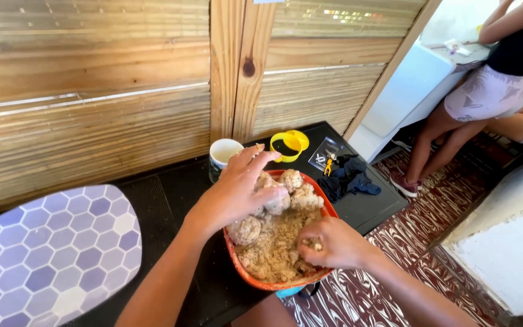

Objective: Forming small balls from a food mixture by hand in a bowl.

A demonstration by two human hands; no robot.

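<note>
**Crumbly mixture worked by hand in an orange bowl**

On the far left of the black table [171, 200] lies a board with a blue and white hexagon pattern [49, 254], well apart from the work. Further right, near the bamboo wall [92, 91], stands a white cup [224, 152], and just beside it a yellow lid [290, 144].

At the table's front edge sits the orange bowl [329, 209], holding a tan, grainy mixture [276, 245] with several rough balls [292, 180] piled at its far side. The left hand [237, 191] rests over one ball, fingers curved loosely around it. The right hand [331, 242] is clenched on a small lump of the mixture at the bowl's near rim.

The mixture looks moist and soft, likely to crumble under a hard squeeze; a ball is best cupped from below and around its sides rather than pinched. It seems light.

Right of the bowl lies a dark cloth [349, 178]. Far right, another person [491, 91] stands by a white counter [413, 85] over a patterned floor [407, 254].
</note>
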